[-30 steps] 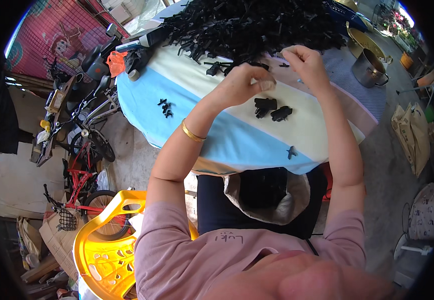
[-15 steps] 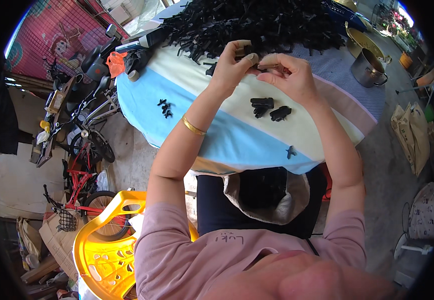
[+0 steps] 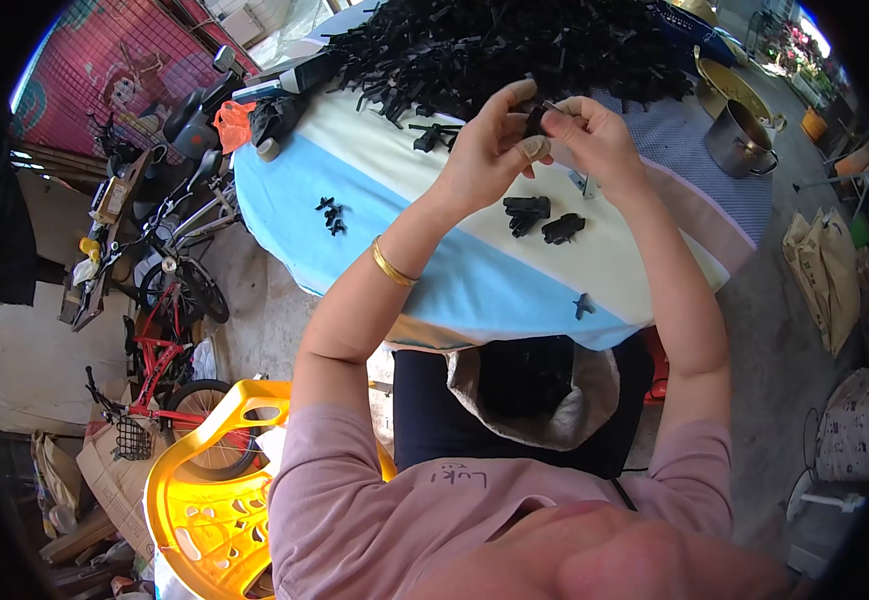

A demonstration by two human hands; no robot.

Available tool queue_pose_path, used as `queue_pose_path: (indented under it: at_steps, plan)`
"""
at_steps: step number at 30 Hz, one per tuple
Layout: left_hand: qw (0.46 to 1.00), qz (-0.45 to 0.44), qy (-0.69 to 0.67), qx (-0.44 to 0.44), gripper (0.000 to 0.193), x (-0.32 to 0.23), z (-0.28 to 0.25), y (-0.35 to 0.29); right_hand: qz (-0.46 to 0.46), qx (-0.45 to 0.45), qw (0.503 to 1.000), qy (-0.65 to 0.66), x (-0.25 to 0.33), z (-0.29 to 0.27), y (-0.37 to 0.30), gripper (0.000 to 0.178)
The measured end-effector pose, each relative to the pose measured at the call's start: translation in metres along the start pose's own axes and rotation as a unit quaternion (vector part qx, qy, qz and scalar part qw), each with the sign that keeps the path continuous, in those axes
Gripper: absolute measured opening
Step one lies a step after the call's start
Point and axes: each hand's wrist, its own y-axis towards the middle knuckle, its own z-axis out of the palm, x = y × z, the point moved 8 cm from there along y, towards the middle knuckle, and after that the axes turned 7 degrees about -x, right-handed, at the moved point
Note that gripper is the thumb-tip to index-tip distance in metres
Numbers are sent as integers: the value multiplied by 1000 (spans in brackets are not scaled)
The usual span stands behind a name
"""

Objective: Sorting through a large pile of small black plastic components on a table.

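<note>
Over the far middle of the cloth-covered table (image 3: 394, 255), my left hand (image 3: 489, 160) and my right hand (image 3: 599, 145) meet with closed fingers around a small black piece (image 3: 534, 122). Fingers hide most of that piece, so its exact kind is unclear. Pale coverings show on some left fingertips. A small shiny metal-looking thing (image 3: 582, 183) sticks out under my right hand; what it belongs to is hidden. Just nearer lie bundled black pieces (image 3: 525, 214) and another black clump (image 3: 562, 229). A big heap of black pieces (image 3: 514, 50) spreads beyond my hands.
Small black bits (image 3: 331, 215) lie on the blue stripe, and one (image 3: 582, 306) near the front edge. A metal pot (image 3: 739, 138) stands at right by a brass-coloured pan (image 3: 711, 95). An open fabric bag (image 3: 594, 405) sits at my lap. A yellow chair (image 3: 216, 505) is at left.
My hands have shifted slightly right and turned, with the small black piece now upright between them. The shiny bit under my right hand has come into view.
</note>
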Motion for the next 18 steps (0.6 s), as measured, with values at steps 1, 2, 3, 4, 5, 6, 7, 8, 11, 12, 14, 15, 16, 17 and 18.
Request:
queue_pose_path:
  at_steps: [1,2,3,4,5,6,7,8,11,12,14,15,16,17,18]
  plan:
    - [1000,8,-9,-22,42,-2,-2,0,-1,1,1000,0,3,-2,0,27]
    - [999,12,-33,-31,38,0,-3,1,34,37,995,82,2,0,0,23]
    - [999,13,-32,-33,38,1,-5,2,68,72,982,163,2,5,-2,20]
    - [999,-1,-31,-40,33,5,-7,2,67,72,982,163,2,7,-4,20]
    - [998,-15,-29,-48,28,9,-8,2,12,59,995,86,7,7,-5,17]
    - [998,-15,-29,-47,28,9,-8,2,-43,46,998,7,12,8,-7,15]
    - [999,-2,-10,-48,25,7,-7,1,-43,46,998,6,11,9,-7,15]
    - [999,10,9,-48,23,5,-7,1,-60,38,997,-19,12,9,-7,15]
    - [997,28,28,-67,23,5,-9,0,-71,32,996,-47,16,9,-8,14]
    - [997,28,28,-68,23,5,-9,-1,-66,31,996,-50,17,8,-8,14]
    - [994,51,33,-87,24,1,-9,-1,-64,36,996,-53,18,7,-9,14]
    - [994,51,33,-87,24,1,-9,-1,-62,41,996,-56,17,7,-9,13]
    - [994,51,24,-91,24,0,-9,-1,-62,41,996,-56,16,7,-9,13]
    - [994,52,15,-94,25,0,-9,-1,-77,40,995,-40,17,8,-9,14]
    - [994,52,15,-94,25,0,-9,-1,-92,39,995,-23,19,7,-9,14]
